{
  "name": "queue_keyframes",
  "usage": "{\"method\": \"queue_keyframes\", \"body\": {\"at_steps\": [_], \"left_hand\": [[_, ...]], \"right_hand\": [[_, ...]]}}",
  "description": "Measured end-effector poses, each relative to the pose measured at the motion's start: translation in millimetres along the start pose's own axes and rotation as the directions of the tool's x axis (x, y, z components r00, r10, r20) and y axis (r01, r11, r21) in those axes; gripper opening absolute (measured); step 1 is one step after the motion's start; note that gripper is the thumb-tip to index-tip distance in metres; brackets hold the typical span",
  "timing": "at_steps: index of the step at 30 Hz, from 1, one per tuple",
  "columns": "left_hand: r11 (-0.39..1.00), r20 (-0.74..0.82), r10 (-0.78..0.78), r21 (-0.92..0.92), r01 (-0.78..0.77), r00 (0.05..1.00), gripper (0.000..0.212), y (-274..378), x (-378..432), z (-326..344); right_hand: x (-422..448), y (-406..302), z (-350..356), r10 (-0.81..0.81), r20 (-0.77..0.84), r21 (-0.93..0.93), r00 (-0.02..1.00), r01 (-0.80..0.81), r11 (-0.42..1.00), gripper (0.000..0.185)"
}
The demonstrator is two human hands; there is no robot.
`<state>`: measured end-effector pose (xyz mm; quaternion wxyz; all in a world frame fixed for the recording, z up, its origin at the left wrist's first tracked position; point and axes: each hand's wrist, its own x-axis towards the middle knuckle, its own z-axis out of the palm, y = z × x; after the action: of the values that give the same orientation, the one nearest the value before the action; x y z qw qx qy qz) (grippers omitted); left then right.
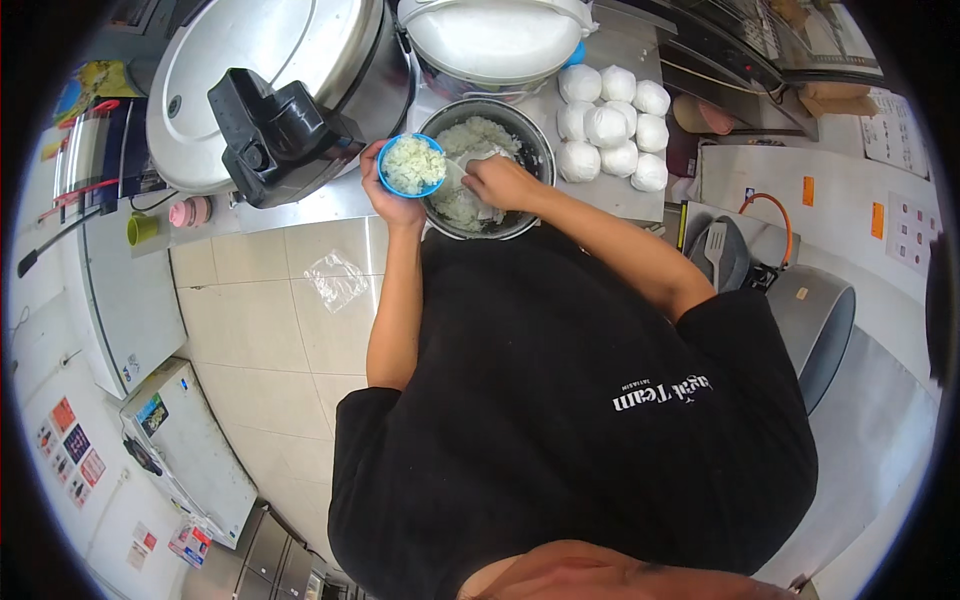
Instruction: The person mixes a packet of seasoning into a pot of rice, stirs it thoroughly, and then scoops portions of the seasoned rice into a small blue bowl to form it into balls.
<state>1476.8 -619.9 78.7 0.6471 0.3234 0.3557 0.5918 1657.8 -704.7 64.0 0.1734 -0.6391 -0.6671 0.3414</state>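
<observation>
My left hand [391, 196] is wrapped around a small blue bowl [383, 178] heaped with cooked rice [412, 163]. In my right hand [501, 182] is a whitish rice paddle [455, 180], its blade beside the bowl's right rim. Both hands are at the metal pot [545, 142], the bowl over its left edge and the right hand above its inside. More white rice [474, 136] lies in the pot, part of it hidden by my right hand and the paddle.
Several round white wrapped bundles [579, 161] are grouped right of the pot, some stacked. A large lidded cooker [277, 45] stands at left, with a white-lidded container [491, 37] behind the pot. A clear plastic bag [335, 281] lies on the tiled floor [247, 322].
</observation>
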Motion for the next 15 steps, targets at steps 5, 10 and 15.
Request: {"method": "queue_keyframes", "body": {"at_steps": [5,10,15], "left_hand": [[0.993,0.000,-0.049,-0.110,0.049,0.999,0.036,1,5,-8],[0.991,-0.135,-0.102,-0.097,0.089,0.986,0.045,29,-3,-8],[0.995,-0.111,-0.089,0.043,0.094,0.990,0.038,49,-25,4]], "right_hand": [[-3,7,-18,-0.067,0.120,0.238,0.991,0.037,0.971,0.029],[-30,3,-70,0.027,0.163,0.382,0.986,-0.088,0.920,0.028],[-65,-49,-157,0.166,0.062,0.333,0.984,-0.177,0.926,0.025]]}}
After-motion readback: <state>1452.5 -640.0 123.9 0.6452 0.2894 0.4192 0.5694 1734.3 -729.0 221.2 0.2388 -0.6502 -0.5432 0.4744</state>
